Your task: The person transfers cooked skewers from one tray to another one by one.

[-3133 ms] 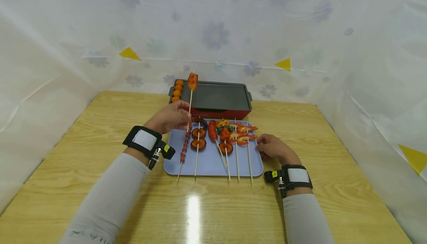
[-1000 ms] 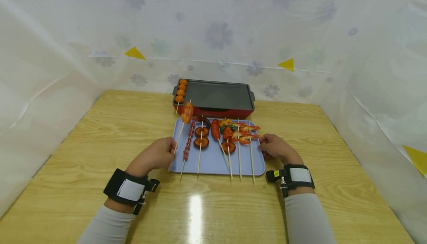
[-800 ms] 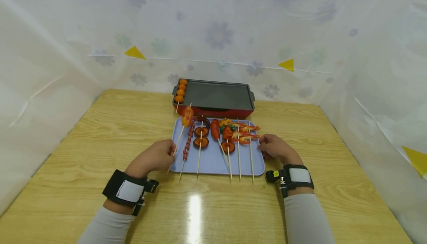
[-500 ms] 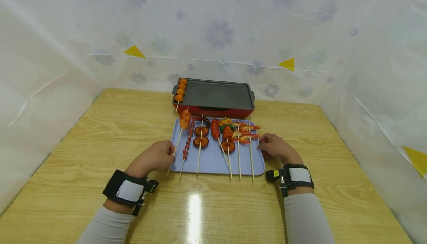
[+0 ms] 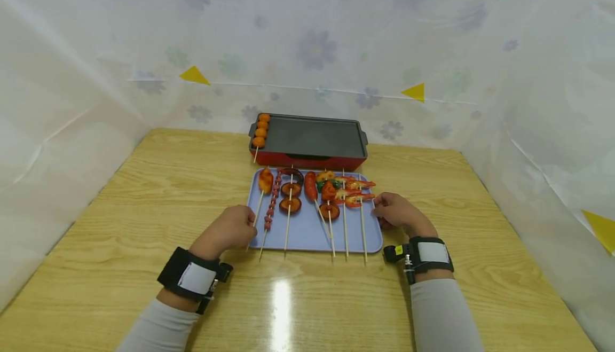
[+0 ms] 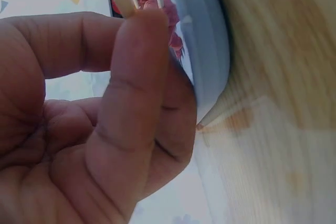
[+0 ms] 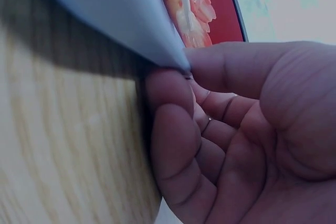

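My left hand [image 5: 230, 227] pinches the stick of a skewer [image 5: 265, 181] with one orange-brown, wing-like piece on its end. That skewer lies along the left side of a lavender tray [image 5: 307, 237]. In the left wrist view, thumb and fingertips [image 6: 144, 30] meet beside the tray's edge, partly hiding the sticks. At the tray's right rim, my right hand [image 5: 399, 214] holds the edge, thumb above and curled fingers below, as the right wrist view shows. Beside the held skewer lie a skewer of small red pieces [image 5: 270, 210] and a mushroom skewer [image 5: 290, 205].
Behind the tray stands a red grill [image 5: 312, 159] with a dark plate; a skewer of orange balls [image 5: 259, 133] lies on its left side. A sausage skewer [image 5: 310, 186], a mixed vegetable skewer [image 5: 329, 212] and shrimp skewers [image 5: 353, 201] fill the tray's right half.
My left hand has brought the wing-like skewer down from upright above the tray, toward me and left, onto the tray's left side. The right hand has stayed at the rim.
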Demonstrator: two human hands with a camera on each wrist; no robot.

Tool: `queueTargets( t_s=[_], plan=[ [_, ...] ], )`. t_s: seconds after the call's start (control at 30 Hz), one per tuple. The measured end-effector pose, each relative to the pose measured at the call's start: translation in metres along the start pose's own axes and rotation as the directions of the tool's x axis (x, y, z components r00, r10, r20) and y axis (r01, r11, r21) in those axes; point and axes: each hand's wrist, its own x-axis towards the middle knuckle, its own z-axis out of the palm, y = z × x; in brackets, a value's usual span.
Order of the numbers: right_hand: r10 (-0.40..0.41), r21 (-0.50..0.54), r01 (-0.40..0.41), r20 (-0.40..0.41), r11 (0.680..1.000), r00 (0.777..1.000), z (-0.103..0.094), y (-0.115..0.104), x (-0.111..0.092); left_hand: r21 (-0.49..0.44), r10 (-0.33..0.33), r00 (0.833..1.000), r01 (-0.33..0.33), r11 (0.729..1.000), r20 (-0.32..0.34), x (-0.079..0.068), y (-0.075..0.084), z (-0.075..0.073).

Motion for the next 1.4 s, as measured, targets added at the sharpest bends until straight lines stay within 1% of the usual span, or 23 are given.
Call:
queueTargets(
  t_s=[0.1,0.3,0.4,0.63,0.93,1.03,1.23,1.4],
  plan=[
    [0.0,0.003,0.0,0.002,1.0,1.0,0.0,0.001,0.0,0.018,0.016,1.0,-0.016,1.0,-0.006,0.001,0.0,0.004],
    [0.005,0.004,-0.005,0.002,1.0,1.0,0.0,0.001,0.001,0.042,0.085,0.996,-0.083,0.996,-0.03,0.001,0.004,0.011],
    [0.007,0.003,-0.007,0.005,1.0,1.0,0.0,0.001,0.002,0.038,0.097,0.994,-0.095,0.995,-0.041,0.0,0.007,0.016],
    [0.007,0.01,-0.007,0.011,1.0,1.0,-0.001,0.001,0.002,0.041,0.087,0.995,-0.086,0.995,-0.045,0.001,0.01,0.023],
    [0.003,-0.002,-0.003,0.009,1.0,1.0,0.001,-0.001,0.0,0.089,0.144,0.987,-0.138,0.986,-0.064,0.001,0.013,0.025],
    [0.004,-0.005,-0.004,0.008,1.0,1.0,0.0,-0.001,-0.001,0.086,0.148,0.987,-0.142,0.986,-0.065,0.001,0.013,0.026],
    [0.007,0.0,-0.007,0.009,1.0,1.0,0.0,0.002,0.001,0.029,0.123,0.991,-0.122,0.992,-0.052,0.002,0.007,0.026],
    [0.006,-0.011,-0.006,0.002,1.0,1.0,-0.001,0.002,0.003,0.015,0.109,0.992,-0.108,0.994,-0.068,0.002,0.003,0.024]
  ],
)
